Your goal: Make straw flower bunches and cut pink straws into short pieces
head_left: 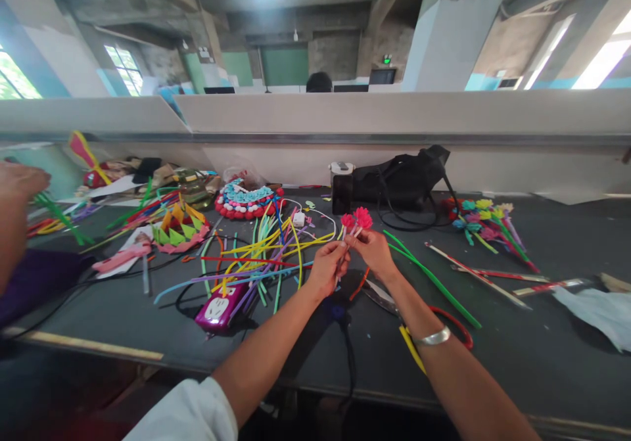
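Observation:
Both my hands meet above the middle of the dark table (542,362). My left hand (326,269) is closed in a pinch on the thin stems of two small pink-red pipe-cleaner flowers (357,219). My right hand (374,249), with a silver bangle (432,337) at its wrist, also pinches the same stems just below the flower heads. The flowers stand upright above my fingers. A spread of loose coloured pipe cleaners (256,254) lies just left of my left hand.
Another person's hand (17,191) holds green strips at the far left. A purple power strip (219,309), red-handled scissors (444,319), a green-yellow paper crown (180,227), a beaded round piece (246,201), a black bag (399,178) and a finished flower bunch (480,221) lie around.

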`<act>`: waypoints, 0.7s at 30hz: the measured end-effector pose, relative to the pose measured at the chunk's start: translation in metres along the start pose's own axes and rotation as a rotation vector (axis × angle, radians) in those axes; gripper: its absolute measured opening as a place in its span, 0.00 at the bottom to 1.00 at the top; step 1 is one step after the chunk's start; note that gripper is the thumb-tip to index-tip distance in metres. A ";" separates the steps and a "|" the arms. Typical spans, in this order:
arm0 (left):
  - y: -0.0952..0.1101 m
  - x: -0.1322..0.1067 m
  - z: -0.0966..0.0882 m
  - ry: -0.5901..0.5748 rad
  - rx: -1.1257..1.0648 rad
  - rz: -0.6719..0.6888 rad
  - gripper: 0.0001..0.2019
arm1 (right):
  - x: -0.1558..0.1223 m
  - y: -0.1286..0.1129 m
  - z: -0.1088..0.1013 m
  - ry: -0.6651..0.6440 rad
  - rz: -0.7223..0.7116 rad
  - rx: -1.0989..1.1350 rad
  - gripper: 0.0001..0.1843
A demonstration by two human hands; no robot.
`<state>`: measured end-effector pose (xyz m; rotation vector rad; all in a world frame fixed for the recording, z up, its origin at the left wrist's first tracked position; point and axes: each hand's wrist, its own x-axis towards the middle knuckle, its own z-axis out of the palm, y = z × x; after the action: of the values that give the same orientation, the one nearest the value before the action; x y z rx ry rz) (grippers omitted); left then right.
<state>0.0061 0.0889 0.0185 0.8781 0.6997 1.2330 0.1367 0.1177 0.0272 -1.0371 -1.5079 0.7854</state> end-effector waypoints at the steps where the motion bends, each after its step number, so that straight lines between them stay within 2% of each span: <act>1: -0.001 0.000 0.000 0.002 -0.007 0.007 0.19 | 0.000 0.001 0.000 -0.011 0.005 0.002 0.14; 12: -0.002 0.001 -0.001 0.092 -0.017 0.041 0.20 | 0.000 -0.001 0.001 -0.037 0.060 0.043 0.15; 21: -0.001 0.002 -0.002 0.072 0.012 0.031 0.19 | -0.003 0.002 0.005 -0.055 0.153 0.157 0.20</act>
<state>0.0049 0.0913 0.0168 0.8609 0.7544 1.2937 0.1318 0.1155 0.0235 -1.0285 -1.4000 1.0310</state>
